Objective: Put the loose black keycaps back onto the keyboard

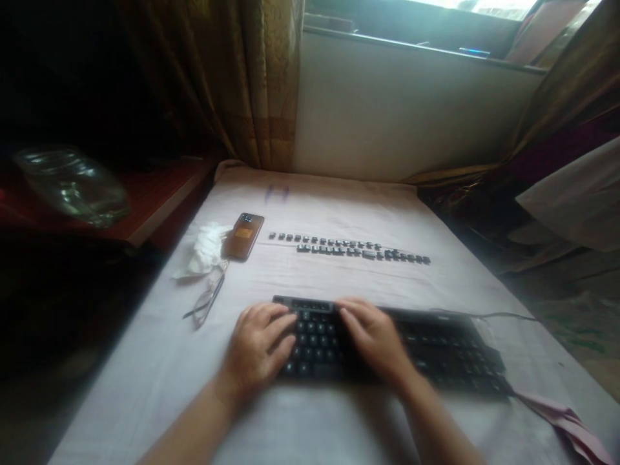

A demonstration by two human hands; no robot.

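A black keyboard (436, 352) lies across a white cloth-covered surface (339, 213) in front of me. My left hand (259, 349) rests on the keyboard's left end, fingers curled down onto the keys. My right hand (372, 336) lies on the keys near the middle left, fingers pointing up and left, slightly blurred. Neither hand shows anything held. Two rows of loose black keycaps (349, 248) are lined up on the cloth beyond the keyboard.
A phone in a brown case (243, 236), crumpled white tissue (206, 248) and glasses (208, 297) lie at the left. A pink cloth (566, 423) sits at the lower right. A keyboard cable (498, 316) runs right. A glass jar (72, 184) stands on the dark left shelf.
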